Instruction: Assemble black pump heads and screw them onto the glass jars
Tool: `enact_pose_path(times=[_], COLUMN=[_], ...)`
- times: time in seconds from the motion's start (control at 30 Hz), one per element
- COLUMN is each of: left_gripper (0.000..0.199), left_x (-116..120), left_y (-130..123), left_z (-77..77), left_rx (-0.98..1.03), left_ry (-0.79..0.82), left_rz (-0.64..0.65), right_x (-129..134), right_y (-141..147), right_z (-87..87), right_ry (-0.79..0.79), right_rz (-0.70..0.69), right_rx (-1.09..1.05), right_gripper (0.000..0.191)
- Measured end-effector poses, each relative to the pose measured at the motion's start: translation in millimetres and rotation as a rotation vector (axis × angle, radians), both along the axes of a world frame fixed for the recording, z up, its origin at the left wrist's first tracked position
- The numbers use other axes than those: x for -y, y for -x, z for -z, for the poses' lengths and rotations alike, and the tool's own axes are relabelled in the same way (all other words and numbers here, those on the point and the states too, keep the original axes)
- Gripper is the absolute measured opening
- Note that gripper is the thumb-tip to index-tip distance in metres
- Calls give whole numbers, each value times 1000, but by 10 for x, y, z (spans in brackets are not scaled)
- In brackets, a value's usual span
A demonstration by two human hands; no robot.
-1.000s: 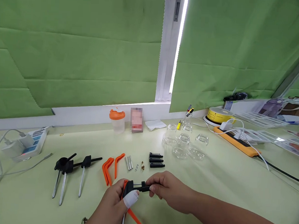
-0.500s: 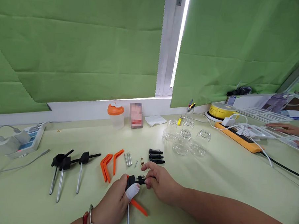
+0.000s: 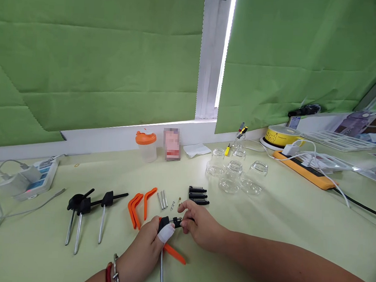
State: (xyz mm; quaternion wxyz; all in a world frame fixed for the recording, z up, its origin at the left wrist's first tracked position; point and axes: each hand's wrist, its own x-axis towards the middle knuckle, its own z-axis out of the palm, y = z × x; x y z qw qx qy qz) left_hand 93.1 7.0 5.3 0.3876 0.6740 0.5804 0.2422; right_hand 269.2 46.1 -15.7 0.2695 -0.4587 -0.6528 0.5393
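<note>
Near the front of the table, my left hand (image 3: pixel 149 245) grips a black plastic fitting (image 3: pixel 164 223) with a metal tube (image 3: pixel 161 271) pointing down and an orange lever (image 3: pixel 174 254) slanting to the right below. White tape wraps the thumb. My right hand (image 3: pixel 199 226) is closed at the fitting's right end, fingertips pinching a black part there; a thin metal piece shows between. Behind the hands lie several orange levers (image 3: pixel 134 209), metal pins (image 3: pixel 162 199), tiny clear pieces (image 3: pixel 172 205), small brass parts (image 3: pixel 179 199) and black spring pieces (image 3: pixel 197 195).
Three black fittings with metal tubes (image 3: pixel 77 232) lie at left by a white power strip (image 3: pixel 44 180). Behind stand an orange-lidded cup (image 3: pixel 146 145), a pink box (image 3: pixel 172 144) and several glass jars (image 3: pixel 230 180). An orange power strip (image 3: pixel 305 171) with cables sits right.
The view has shifted slightly. A co-worker's hand at the far right has left the picture. My two hands keep their hold on the fitting, with the right hand a little closer to the left.
</note>
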Motion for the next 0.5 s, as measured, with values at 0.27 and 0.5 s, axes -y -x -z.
enact_pose_path(times=[0.27, 0.5], left_gripper=[37, 37], left_x=[-41, -40], left_y=[5, 7], left_z=[-61, -86], left_rx=[187, 208], left_ry=[273, 188], left_rz=[-134, -140], right_x=[-85, -99], right_y=[55, 40], right_z=[10, 65], right_ry=[-33, -54], right_rz=[0, -28], right_rx=[6, -13], right_gripper=[15, 16])
